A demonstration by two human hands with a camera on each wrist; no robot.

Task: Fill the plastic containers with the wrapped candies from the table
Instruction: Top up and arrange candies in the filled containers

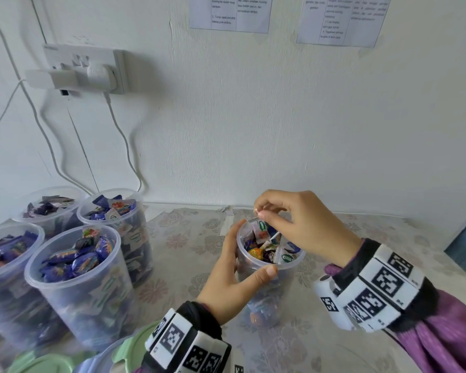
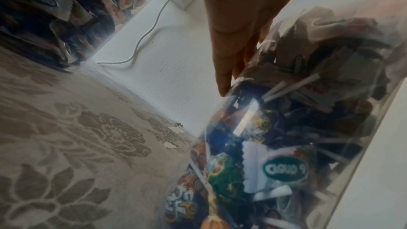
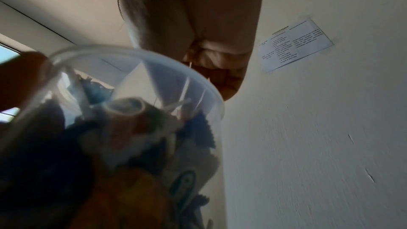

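My left hand point(image 1: 253, 249) grips a clear plastic container point(image 1: 293, 261) that stands on the flowered tablecloth, thumb on the near rim and fingers on the far side. Wrapped candies point(image 1: 267, 251) and lollipop sticks fill it almost to the rim. My right hand point(image 1: 259, 212) hovers just above its opening and pinches a small candy point(image 1: 252, 220) by a thin white end between thumb and forefinger. The left wrist view shows the container wall point(image 2: 286, 145) close up with fingers point(image 2: 229, 55) against it. In the right wrist view the rim point(image 3: 141, 55) sits below the curled right hand point(image 3: 198, 41).
Several candy-filled containers point(image 1: 76, 267) stand in a group at the left. Pale green lids point(image 1: 135, 348) lie at the near edge. The wall runs right behind the table point(image 1: 189, 238). A socket strip point(image 1: 92, 68) with cables hangs at the upper left.
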